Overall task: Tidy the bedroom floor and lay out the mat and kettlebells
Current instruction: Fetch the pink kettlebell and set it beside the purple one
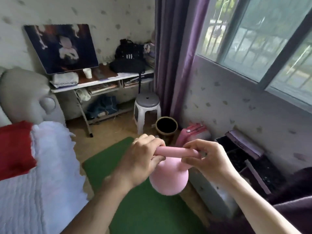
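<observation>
A pink kettlebell (168,179) hangs in the air above the green mat (108,168), which lies flat on the floor between the bed and the window wall. My left hand (143,157) grips the left end of its handle. My right hand (207,157) grips the right end, fingers curled around it. The round body of the kettlebell hangs below both hands, over the mat's right edge.
A bed with a white cover (42,174) and red cloth (15,147) lies at the left. Beyond the mat stand a dark bin (166,126), a white stool (147,108), a pink bag (192,134) and a cluttered desk (101,81). Dark boxes (249,159) line the right wall.
</observation>
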Motion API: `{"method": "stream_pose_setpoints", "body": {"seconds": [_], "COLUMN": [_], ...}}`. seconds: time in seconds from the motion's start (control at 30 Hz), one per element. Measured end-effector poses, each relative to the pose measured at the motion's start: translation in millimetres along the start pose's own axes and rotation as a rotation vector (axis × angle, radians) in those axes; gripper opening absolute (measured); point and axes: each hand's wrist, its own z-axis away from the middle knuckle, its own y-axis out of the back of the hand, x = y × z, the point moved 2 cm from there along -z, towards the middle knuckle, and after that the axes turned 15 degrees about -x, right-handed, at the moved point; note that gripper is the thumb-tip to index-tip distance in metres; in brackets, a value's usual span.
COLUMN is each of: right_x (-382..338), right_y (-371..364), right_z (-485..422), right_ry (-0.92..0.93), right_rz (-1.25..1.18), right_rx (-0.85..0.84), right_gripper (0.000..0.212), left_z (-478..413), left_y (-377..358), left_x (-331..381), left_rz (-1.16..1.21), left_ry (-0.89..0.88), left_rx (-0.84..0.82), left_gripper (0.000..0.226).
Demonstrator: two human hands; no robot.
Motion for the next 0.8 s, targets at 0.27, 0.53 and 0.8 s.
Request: {"method": "stream_pose_setpoints", "body": {"seconds": [0.27, 0.53, 0.8], "right_x": [34.2, 157.3, 374.2], "right_y": [-0.2, -2.7, -86.4], "right_z": [-120.9, -276.8, -423.6], "right_ry": [-0.102, -0.119, -0.176], "right_rz": [0.041, 0.234, 0.220], "right_rx": [0.013, -0.235, -0.397], "right_gripper": [0.029, 0.029, 0.019], "left_z": [-115.2, -224.4, -305.8], "left_y": [-11.1, -113.6, -327.7], "left_x": [-95.5, -198.4, -333.1], "left_rz": [0.074, 0.145, 0.159], "left_ry": [-0.014, 0.129, 0.396], "left_rx": [-0.084, -0.105, -0.176], "left_gripper": [0.020, 0.024, 0.030]}}
